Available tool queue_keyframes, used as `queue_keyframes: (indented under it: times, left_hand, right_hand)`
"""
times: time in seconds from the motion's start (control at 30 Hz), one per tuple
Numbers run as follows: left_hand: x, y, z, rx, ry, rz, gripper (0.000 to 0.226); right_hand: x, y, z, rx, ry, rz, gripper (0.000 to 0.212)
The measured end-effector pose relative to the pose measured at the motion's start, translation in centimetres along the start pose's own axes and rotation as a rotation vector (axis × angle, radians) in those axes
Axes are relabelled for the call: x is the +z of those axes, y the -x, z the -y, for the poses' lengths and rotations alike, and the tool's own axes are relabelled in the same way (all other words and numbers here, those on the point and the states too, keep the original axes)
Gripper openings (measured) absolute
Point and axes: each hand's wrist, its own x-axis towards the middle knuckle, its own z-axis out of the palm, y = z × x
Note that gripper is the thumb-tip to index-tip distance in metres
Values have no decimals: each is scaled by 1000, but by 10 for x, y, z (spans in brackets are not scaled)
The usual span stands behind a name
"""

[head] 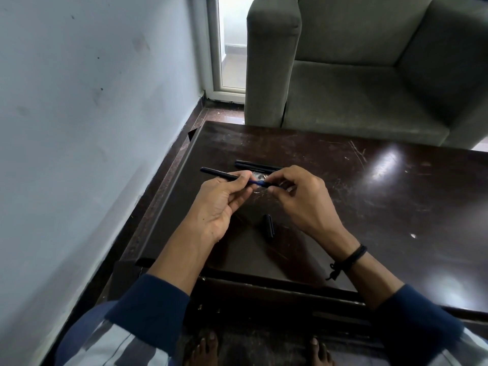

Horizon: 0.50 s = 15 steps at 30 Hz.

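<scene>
Above a dark wooden table I hold a dark blue pen with both hands. My left hand pinches its barrel near the middle, and the barrel's far end sticks out to the upper left. My right hand pinches the pen's other end between fingertips, which hide the tip. A black pen cap lies on the table below my hands. Two more dark pens lie side by side just beyond my hands.
A grey-green armchair stands against the table's far edge. A pale wall runs along the left, with a narrow strip of floor beside the table. A door frame is at the back. My bare feet show under the table's near edge.
</scene>
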Motion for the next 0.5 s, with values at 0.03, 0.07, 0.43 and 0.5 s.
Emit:
queue_keyframes:
  times: [0.03,0.07,0.43,0.5]
  left_hand:
    - [0,0,1,-8,-14,6,12]
    - [1,0,2,-16,-25,11,12]
    - [4,2,3,-35,-25,33,8]
    - [5,4,4,-39,-20,29,7]
  right_hand:
    - [1,0,1,-1,-6,2,15]
    - [2,1,1,1,-17,2,15]
    - [3,5,5,-81,-32,-81,12]
    - [6,6,4,-184,63,-117,12]
